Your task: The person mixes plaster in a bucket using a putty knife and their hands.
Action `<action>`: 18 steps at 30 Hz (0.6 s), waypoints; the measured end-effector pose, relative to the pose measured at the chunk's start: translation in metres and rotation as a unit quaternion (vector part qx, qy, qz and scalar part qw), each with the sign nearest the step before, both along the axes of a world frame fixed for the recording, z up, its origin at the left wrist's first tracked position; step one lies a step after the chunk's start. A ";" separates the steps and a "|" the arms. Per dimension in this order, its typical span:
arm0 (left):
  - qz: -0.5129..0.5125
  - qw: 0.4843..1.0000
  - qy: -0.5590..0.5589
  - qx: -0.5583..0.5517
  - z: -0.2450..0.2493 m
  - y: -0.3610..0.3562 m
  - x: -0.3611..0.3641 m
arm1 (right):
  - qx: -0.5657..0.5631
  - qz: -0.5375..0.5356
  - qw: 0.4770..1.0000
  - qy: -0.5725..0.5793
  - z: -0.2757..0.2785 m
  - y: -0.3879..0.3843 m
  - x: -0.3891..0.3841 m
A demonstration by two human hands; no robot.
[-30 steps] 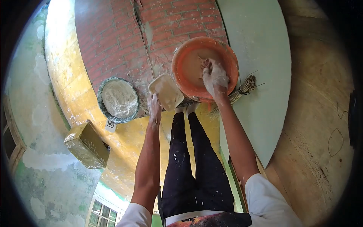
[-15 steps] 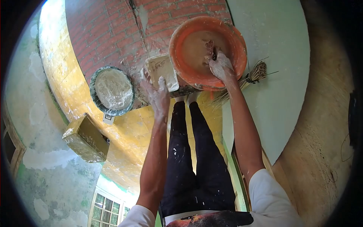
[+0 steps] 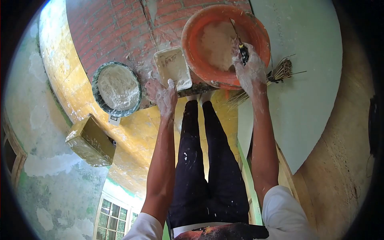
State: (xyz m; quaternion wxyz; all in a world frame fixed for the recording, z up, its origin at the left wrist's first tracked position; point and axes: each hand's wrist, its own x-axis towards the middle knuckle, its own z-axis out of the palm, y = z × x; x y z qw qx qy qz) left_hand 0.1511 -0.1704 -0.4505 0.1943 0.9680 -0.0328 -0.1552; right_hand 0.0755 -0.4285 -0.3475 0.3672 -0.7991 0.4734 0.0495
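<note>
My right hand (image 3: pixel 252 74), coated in whitish paste, grips the black and yellow handle of a putty knife (image 3: pixel 243 52). Its thin blade shows almost edge-on, pointing up over the orange basin (image 3: pixel 193 60), which holds cloudy beige liquid. Fingers apart and smeared white, my left hand (image 3: pixel 164 96) holds nothing. It hovers by the near left corner of a pale rectangular tray (image 3: pixel 185 82) with paste residue inside. To its left stands a dark round tub (image 3: pixel 97 96) of whitish powder or paste.
A bundle of thin sticks (image 3: pixel 282 72) lies right of the basin, against a pale green board (image 3: pixel 308 100). The containers stand on a brick-patterned surface (image 3: pixel 112 36). An olive box (image 3: pixel 91 142) sits lower left. My legs are below the surface's near edge.
My right hand has drawn back from the basin's middle to its right side, tilting the putty knife's blade upward. My left hand has lowered slightly. The view has shifted a little.
</note>
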 end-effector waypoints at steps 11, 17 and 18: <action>0.042 0.970 0.216 -0.103 0.002 -0.002 0.027 | 0.036 0.057 0.996 0.065 0.009 0.008 0.001; 0.140 0.849 0.246 -0.447 -0.029 0.025 0.024 | -0.255 0.196 0.946 -0.046 -0.037 0.012 0.007; 0.139 0.849 0.246 -0.446 -0.023 0.031 0.027 | -0.296 0.199 0.928 -0.110 -0.039 0.012 0.016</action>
